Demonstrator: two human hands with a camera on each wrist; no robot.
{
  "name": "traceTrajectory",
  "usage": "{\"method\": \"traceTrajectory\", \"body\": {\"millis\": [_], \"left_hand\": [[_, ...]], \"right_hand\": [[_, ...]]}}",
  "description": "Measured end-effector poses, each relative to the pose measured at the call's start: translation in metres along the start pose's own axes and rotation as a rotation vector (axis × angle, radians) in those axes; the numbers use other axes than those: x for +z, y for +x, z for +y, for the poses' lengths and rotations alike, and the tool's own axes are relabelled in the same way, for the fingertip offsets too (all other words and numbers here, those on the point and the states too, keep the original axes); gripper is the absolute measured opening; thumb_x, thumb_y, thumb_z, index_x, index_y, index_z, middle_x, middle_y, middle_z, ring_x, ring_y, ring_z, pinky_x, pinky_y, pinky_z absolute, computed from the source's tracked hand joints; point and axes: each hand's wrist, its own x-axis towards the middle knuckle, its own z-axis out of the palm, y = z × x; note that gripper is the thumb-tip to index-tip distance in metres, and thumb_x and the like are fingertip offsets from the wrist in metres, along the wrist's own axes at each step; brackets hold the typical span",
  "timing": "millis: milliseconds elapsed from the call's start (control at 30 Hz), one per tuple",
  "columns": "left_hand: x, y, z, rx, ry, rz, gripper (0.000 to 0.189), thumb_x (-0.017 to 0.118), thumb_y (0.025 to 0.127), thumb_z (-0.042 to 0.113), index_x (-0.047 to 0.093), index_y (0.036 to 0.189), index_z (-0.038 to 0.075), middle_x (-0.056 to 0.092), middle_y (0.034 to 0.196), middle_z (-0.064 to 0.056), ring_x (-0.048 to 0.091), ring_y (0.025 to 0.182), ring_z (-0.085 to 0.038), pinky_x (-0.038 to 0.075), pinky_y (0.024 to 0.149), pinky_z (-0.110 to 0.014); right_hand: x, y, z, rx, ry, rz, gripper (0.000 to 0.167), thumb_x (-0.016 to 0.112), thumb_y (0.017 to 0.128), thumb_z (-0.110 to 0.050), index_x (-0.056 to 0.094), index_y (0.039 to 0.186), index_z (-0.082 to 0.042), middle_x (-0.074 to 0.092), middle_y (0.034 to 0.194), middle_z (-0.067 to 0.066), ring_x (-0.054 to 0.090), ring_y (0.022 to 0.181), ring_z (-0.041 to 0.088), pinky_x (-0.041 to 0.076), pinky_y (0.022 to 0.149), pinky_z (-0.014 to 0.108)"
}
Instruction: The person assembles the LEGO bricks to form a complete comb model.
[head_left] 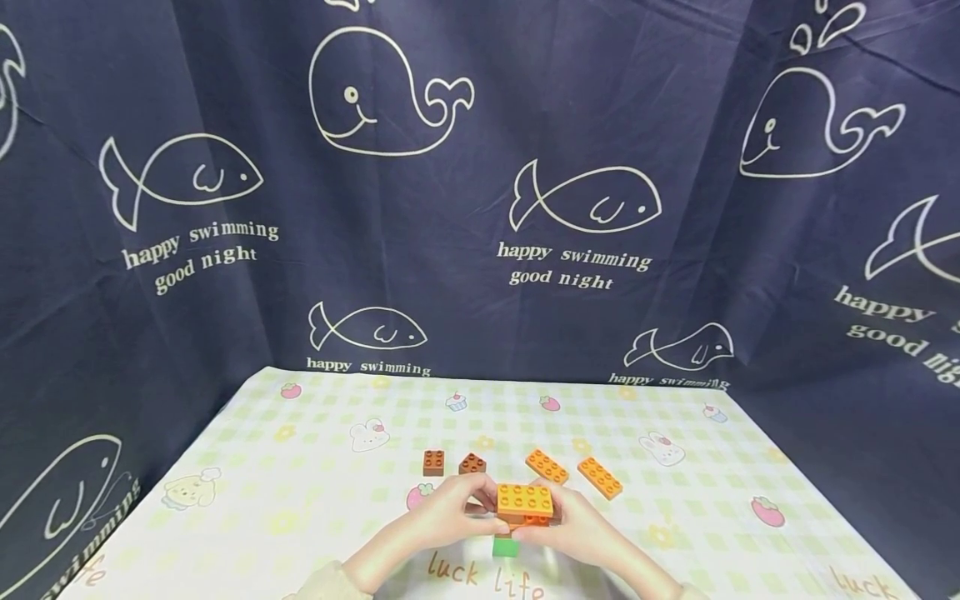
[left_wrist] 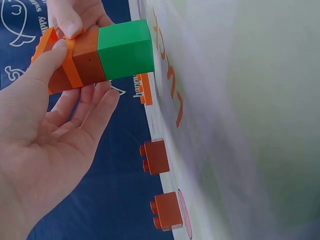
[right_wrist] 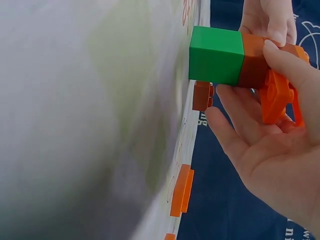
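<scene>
Stack (left_wrist: pixel 92 56) is upright between your hands at the near part of the desk (head_left: pixel 240 533). From the base: green block (right_wrist: pixel 216 55), lower brown block (right_wrist: pixel 252 62), lower plate (head_left: pixel 537 521), upper brown block (left_wrist: pixel 60 82), top plate (head_left: pixel 525 497). Whether the base touches the cloth: cannot tell.

Fingers: your left hand (head_left: pixel 450 512) pinches the upper layers from its side; your right hand (head_left: pixel 581 521) grasps the stack opposite, thumb on brown. Neither is released.

Step, as judged: seating the upper layers. Both plates overhang to your right, so pressing on that end would likely pry them loose. Press straight down over the upper brown block instead. Brace low with the other hand, and rest the green block flat before adding force. Check the joint under the top plate for a gap; full seating cannot be confirmed from here.

Loose beyond your hands: two brown blocks (head_left: pixel 433 463), two orange plates (head_left: pixel 600 477).
</scene>
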Motion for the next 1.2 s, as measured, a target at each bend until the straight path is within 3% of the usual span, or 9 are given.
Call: {"method": "traceTrajectory", "body": {"millis": [567, 1200], "left_hand": [[-0.0006, 0.0014, 0.0035, -0.015, 0.006, -0.01, 0.023, 0.073, 0.081, 0.028, 0.061, 0.097, 0.016, 0.065, 0.095, 0.009, 0.059, 0.089, 0.0, 0.051, 0.083, -0.011], [-0.0043, -0.0002, 0.0003, 0.047, 0.0, 0.018, 0.026, 0.077, 0.077, 0.027, 0.064, 0.097, 0.015, 0.066, 0.094, 0.004, 0.062, 0.088, -0.005, 0.054, 0.082, -0.015]], "right_hand": [[-0.0012, -0.0012, 0.0022, 0.009, 0.047, -0.005, 0.032, 0.071, 0.084, -0.025, 0.058, 0.109, -0.01, 0.067, 0.105, 0.003, 0.062, 0.094, 0.003, 0.052, 0.082, 0.017], [-0.0015, 0.0001, 0.0042, 0.003, 0.021, -0.024, 0.033, 0.071, 0.083, -0.028, 0.058, 0.11, -0.011, 0.067, 0.104, 0.003, 0.063, 0.094, 0.004, 0.051, 0.083, 0.016]]}}
